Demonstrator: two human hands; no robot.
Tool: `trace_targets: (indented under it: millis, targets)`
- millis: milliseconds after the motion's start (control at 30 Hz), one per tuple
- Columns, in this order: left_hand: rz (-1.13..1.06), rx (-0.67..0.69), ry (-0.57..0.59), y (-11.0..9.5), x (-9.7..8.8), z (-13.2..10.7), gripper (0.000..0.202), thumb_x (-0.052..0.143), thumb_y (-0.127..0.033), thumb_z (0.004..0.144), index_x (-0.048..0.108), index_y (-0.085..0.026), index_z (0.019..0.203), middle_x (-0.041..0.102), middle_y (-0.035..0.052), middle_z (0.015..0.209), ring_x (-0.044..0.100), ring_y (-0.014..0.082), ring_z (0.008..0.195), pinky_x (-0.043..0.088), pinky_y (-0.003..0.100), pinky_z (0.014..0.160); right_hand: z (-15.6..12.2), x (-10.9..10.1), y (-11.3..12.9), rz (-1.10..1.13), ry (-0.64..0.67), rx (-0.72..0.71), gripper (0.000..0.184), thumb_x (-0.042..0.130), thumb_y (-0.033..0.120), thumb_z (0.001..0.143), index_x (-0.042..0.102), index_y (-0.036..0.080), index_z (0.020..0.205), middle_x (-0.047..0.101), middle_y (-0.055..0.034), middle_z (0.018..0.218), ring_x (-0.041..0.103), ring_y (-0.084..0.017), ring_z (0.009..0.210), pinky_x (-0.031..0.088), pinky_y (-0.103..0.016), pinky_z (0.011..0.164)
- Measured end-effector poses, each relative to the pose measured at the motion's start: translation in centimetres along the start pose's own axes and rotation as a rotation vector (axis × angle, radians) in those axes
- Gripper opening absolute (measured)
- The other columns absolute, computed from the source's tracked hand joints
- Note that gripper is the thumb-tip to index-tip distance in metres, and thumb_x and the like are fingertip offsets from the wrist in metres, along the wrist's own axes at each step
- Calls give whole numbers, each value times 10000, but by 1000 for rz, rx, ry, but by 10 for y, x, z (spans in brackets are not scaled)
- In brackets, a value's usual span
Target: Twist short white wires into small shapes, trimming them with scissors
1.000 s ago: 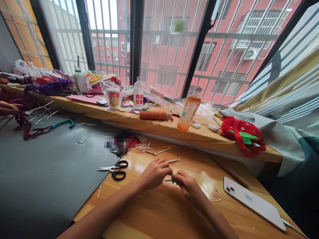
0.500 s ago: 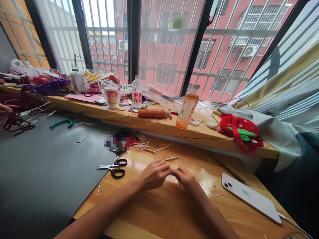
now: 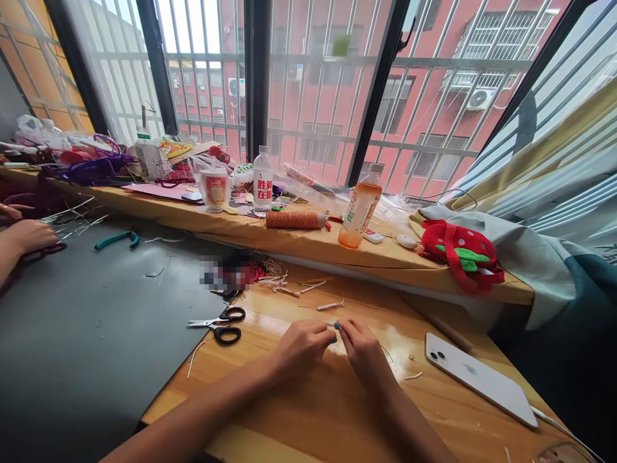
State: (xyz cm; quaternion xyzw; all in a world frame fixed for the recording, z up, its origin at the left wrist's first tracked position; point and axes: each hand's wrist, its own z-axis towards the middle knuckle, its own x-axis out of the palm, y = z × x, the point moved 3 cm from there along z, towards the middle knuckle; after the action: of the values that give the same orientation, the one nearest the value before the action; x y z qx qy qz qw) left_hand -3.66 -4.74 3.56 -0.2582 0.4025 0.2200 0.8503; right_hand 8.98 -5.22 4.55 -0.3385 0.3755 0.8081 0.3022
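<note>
Having parted slightly, the left hand (image 3: 301, 344) and right hand (image 3: 360, 347) both pinch a thin strip (image 3: 330, 324) running between them.

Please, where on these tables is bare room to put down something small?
The widest bare patch is on the grey table, nearer than the teal pliers and left of the black-handled scissors. The wooden table has a smaller one between those scissors and the left hand. Crowded: windowsill and the white strips area.
</note>
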Motion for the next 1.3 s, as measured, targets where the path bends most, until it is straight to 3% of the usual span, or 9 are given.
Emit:
trace_targets:
  millis: [100, 233, 433, 633, 700, 867, 967, 1200, 1300]
  targets:
    - [69, 38, -12, 5, -5, 0, 255, 344, -164, 802, 589, -156, 731, 543, 36, 640, 471, 123, 616, 352, 219, 589, 0, 4, 1, -65, 164, -99, 281, 298, 215, 841, 560, 179, 747, 485, -50, 691, 479, -160, 652, 394, -266, 608]
    - [-178, -123, -20, 15, -8, 4, 251, 379, -182, 790, 616, -151, 712, 568, 31, 660, 490, 117, 641, 360, 201, 598, 1, -2, 6, 73, 283, -194, 273, 314, 207, 836, 575, 185, 761, 500, -39, 681, 483, -133, 618, 393, -225, 573]
    - [-574, -403, -9, 15, -2, 6, 238, 410, -204, 753, 627, -130, 693, 505, -13, 507, 450, 85, 520, 344, 170, 515, 4, -11, 6, 199, -37, 52, 252, 352, 270, 828, 553, 172, 711, 504, -22, 634, 492, -131, 589, 376, -221, 542]
    - [-837, -536, 83, 4, 16, 1, 299, 348, -281, 792, 592, -113, 831, 496, -13, 508, 435, 81, 451, 343, 171, 447, 3, -7, 4, 186, -151, 185, 269, 336, 283, 835, 534, 176, 690, 531, -22, 664, 510, -141, 635, 380, -228, 584]
    - [-714, -450, 89, 2, 16, 1, 299, 326, -263, 808, 590, -125, 790, 513, -3, 532, 454, 87, 484, 357, 175, 480, 2, -3, 0, 158, -142, 182, 253, 337, 271, 834, 543, 175, 724, 540, -28, 686, 513, -147, 649, 384, -234, 589]
    - [-68, -106, 70, 8, 0, -1, 219, 363, -140, 780, 581, -154, 779, 564, 32, 657, 488, 120, 607, 366, 205, 585, 3, 9, -6, 70, 19, 33, 224, 367, 214, 812, 569, 177, 720, 526, -35, 690, 504, -148, 643, 399, -245, 602]
    - [37, -64, 69, 14, -5, 0, 209, 372, -128, 772, 577, -161, 792, 580, 40, 692, 503, 132, 653, 366, 216, 620, 3, 12, -5, 90, 127, -66, 232, 366, 213, 814, 583, 172, 742, 516, -35, 671, 502, -139, 624, 406, -233, 581]
    - [-492, -472, 171, 28, 8, 4, 236, 405, -249, 740, 598, -137, 663, 580, 4, 628, 489, 113, 620, 340, 184, 557, 2, 10, -3, 128, 94, -191, 278, 322, 263, 844, 561, 172, 736, 498, -37, 659, 491, -130, 606, 411, -226, 566]
    - [-757, -567, 197, 30, 10, 6, 231, 426, -280, 699, 574, -120, 622, 561, -1, 611, 473, 101, 593, 337, 184, 558, 1, 10, -2, 138, 50, -189, 273, 308, 270, 853, 556, 188, 773, 490, -34, 692, 490, -133, 643, 411, -236, 609]
